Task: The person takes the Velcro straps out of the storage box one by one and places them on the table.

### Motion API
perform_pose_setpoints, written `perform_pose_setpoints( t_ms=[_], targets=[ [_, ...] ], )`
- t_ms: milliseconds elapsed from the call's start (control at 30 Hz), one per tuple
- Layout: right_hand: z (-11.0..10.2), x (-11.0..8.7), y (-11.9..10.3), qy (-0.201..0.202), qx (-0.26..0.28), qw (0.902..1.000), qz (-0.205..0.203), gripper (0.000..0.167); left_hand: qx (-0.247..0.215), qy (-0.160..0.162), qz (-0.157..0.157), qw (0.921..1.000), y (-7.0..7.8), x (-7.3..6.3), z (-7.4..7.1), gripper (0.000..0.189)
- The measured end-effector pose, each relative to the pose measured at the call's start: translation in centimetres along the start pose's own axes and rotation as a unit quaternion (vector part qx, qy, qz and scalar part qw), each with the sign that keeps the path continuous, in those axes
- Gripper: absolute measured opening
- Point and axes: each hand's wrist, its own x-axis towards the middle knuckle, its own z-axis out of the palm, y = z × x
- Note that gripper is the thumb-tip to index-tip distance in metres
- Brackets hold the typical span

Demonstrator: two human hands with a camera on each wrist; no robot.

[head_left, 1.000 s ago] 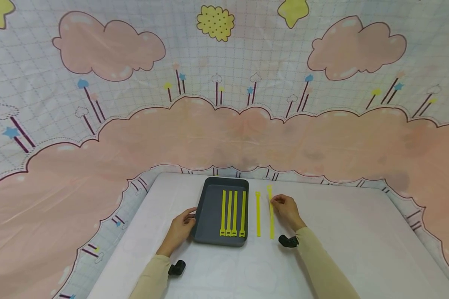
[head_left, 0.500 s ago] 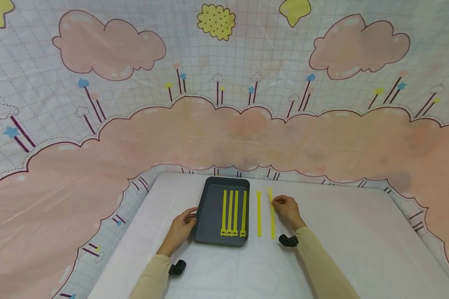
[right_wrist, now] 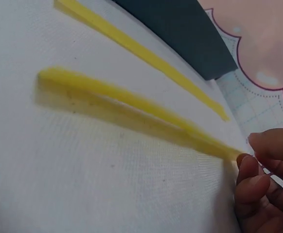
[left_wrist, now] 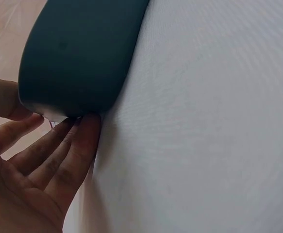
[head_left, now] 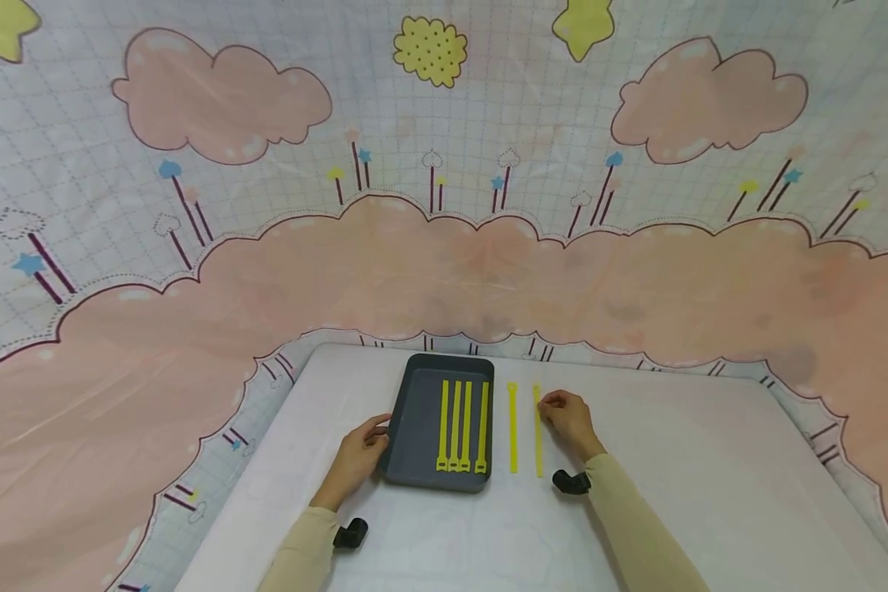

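At the left side of a dark grey tray point(head_left: 413, 427), my left hand point(head_left: 358, 456) grips the wall. In the left wrist view its thumb reaches the rim and its fingers point(left_wrist: 83, 141) touch the outer wall. My right hand point(head_left: 571, 423) pinches a yellow hook-and-loop cable tie point(head_left: 538, 448) near its far end. The right wrist view has this cable tie point(right_wrist: 127, 102) slanting, with a shadow beneath it. Between it and the tray lies another yellow cable tie point(head_left: 513, 432). Several more yellow cable ties point(head_left: 455, 423) lie side by side in the tray's right part, slotted heads toward me.
A white cloth point(head_left: 710, 493) covers the table. Behind it hangs a patterned curtain point(head_left: 488, 271) with pink clouds. A black wrist camera sits on each wrist, the left camera point(head_left: 351, 533) and the right camera point(head_left: 571, 482).
The far end of the cable tie in my right hand appears lower and sticks out less past the fingertips. Both hands stay nearly in place, and the head view shifts slightly.
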Motion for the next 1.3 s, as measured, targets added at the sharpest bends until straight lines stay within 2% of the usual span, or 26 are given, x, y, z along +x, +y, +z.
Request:
perform_pose_setpoints(
  t_ms=[233, 500, 700, 833, 1133, 1300],
  targets=[
    [-0.6, -0.4, -0.6, -0.005, 0.004, 0.9999, 0.01, 0.017, 0.005, -0.001, 0.014, 0.9999, -0.2, 0.1, 0.0, 0.041],
    [-1.5, -1.2, -1.6, -0.005, 0.021, 0.9998, 0.003, 0.019, 0.009, 0.003, 0.01, 0.9999, -0.1, 0.0, -0.2, 0.041],
    [-2.3, -2.5, -1.7, -0.004, 0.015, 0.9994, -0.03, 0.019, 0.007, -0.006, 0.013, 0.9999, -0.1, -0.7, -0.1, 0.04],
    [-2.9, -3.1, -2.1, -0.002, 0.021, 0.9985, -0.051, 0.018, 0.005, -0.001, 0.013, 0.9999, -0.1, -0.6, 0.0, 0.04],
    [-4.1, -4.6, -4.4, 0.012, 0.037, 0.9953, -0.089, 0.019, 0.005, 0.003, 0.014, 0.9999, -0.2, -0.2, 0.1, 0.04],
    [-4.6, -5.6, -5.5, 0.025, 0.037, 0.9906, -0.129, 0.021, 0.006, 0.006, 0.02, 0.9998, -0.1, -0.2, 0.1, 0.04]
  ],
)
